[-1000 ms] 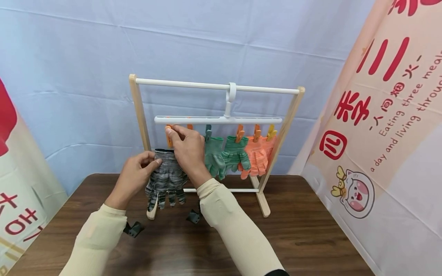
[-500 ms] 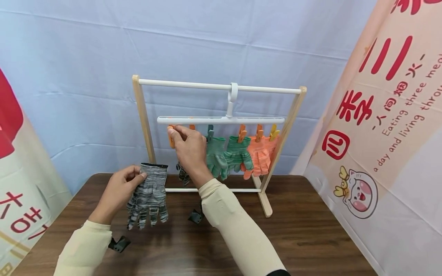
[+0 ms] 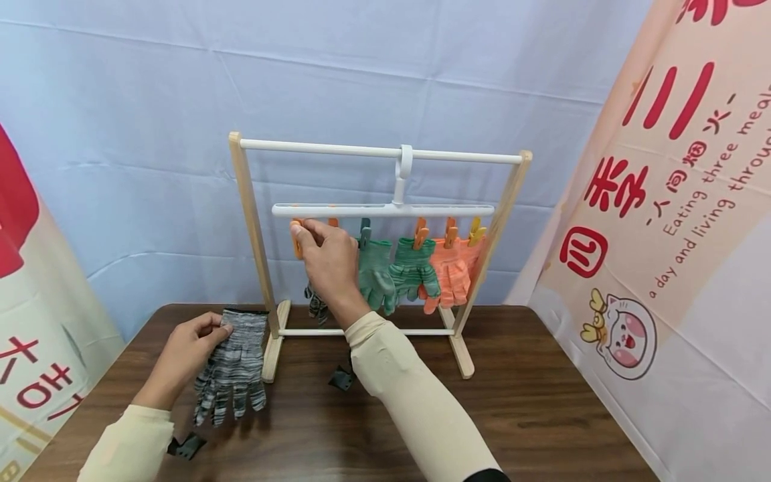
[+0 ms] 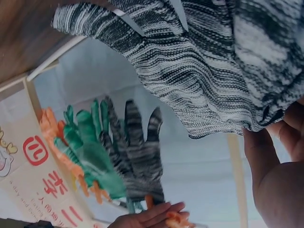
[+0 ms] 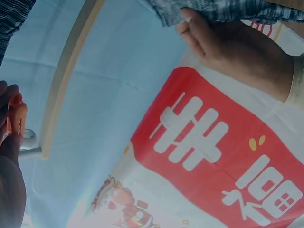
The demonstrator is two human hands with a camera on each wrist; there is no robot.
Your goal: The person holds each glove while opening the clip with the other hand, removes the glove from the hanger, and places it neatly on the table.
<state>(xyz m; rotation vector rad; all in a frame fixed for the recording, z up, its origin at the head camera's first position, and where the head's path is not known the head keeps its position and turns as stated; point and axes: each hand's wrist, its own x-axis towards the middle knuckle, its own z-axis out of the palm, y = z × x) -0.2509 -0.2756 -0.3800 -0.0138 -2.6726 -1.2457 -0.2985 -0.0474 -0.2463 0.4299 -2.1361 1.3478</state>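
My left hand (image 3: 187, 355) pinches a grey-and-black striped knit glove (image 3: 237, 365) by its cuff; the glove hangs fingers down, left of the rack and over the table. In the left wrist view this glove (image 4: 190, 76) fills the upper right. My right hand (image 3: 331, 264) pinches an orange clothespin (image 3: 298, 246) at the left end of the white hanger (image 3: 337, 211). No glove shows in that clothespin. Partly hidden behind the right hand, another striped glove (image 3: 316, 306) hangs; the left wrist view shows more of this hanging glove (image 4: 142, 166).
Green gloves (image 3: 377, 274) and orange gloves (image 3: 450, 274) hang farther right, held by orange, dark green and yellow clothespins (image 3: 476, 231). The hanger hooks over the top bar (image 3: 313, 146) of a wooden-sided rack (image 3: 248, 214), which stands on a brown table (image 3: 512, 402).
My left hand has carried the striped glove down and left, away from the hanger's left end. My right hand has stayed at the orange clothespin.
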